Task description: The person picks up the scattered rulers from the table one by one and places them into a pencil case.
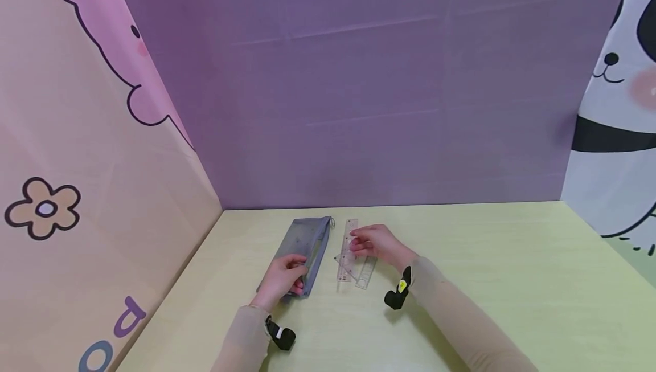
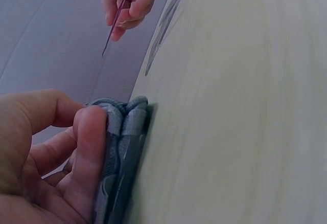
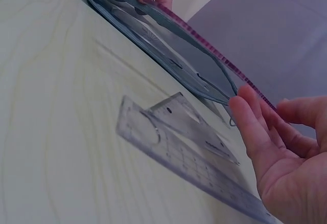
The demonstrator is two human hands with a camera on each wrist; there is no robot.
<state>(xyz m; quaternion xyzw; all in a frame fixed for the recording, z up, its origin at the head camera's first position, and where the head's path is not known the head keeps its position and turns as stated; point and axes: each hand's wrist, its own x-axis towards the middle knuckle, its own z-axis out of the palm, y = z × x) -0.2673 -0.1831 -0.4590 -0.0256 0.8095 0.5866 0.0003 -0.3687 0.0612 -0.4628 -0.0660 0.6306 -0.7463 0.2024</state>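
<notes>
A grey-blue mesh zip pouch (image 1: 302, 241) lies on the table, its zip side gaping open in the right wrist view. My left hand (image 1: 283, 278) pinches the near end of the pouch's zip edge between thumb and fingers. Right of the pouch, my right hand (image 1: 380, 245) pinches a clear ruler (image 1: 344, 269) above the table. That ruler appears edge-on and purplish in the right wrist view. Beneath it, a second transparent ruler (image 3: 189, 165) and a clear set square (image 3: 189, 121) lie on the table, partly overlapping.
The pale wood-grain table (image 1: 487, 281) meets a purple cloth wall (image 1: 359, 104) at the back. Printed side panels stand left and right, one with a flower (image 1: 46, 208). Each wrist wears a small black camera.
</notes>
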